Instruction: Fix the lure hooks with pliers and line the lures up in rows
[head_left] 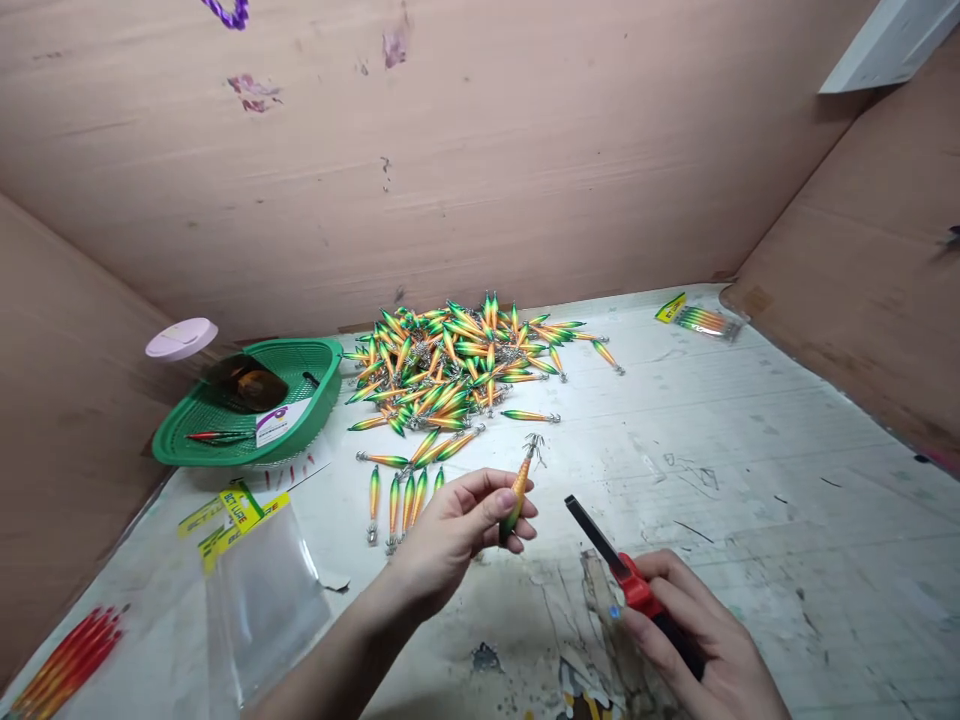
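Note:
My left hand [457, 530] is closed around the body of a green-and-orange squid jig [519, 488], between thumb and fingers. The jig stands nearly upright, its crown of hooks pointing up and away from me. Lower right, my right hand [697, 630] is wrapped round a red-and-black utility knife [626, 578] with a long flat dark blade. The blade points up and left toward the held jig, apart from it. Beyond my hands lies a big pile of squid jigs [450, 360]. Several loose jigs [409, 498] lie in a row just left of my left hand.
On the left, a green basket [330, 390] holds a dark jar with a pink lid [182, 338] and a card. Clear lure bags [266, 590] with yellow headers lie below it. Red jigs [71, 660] sit lower left. A filled pack [701, 318] lies back right. Cardboard walls [480, 180] surround the table.

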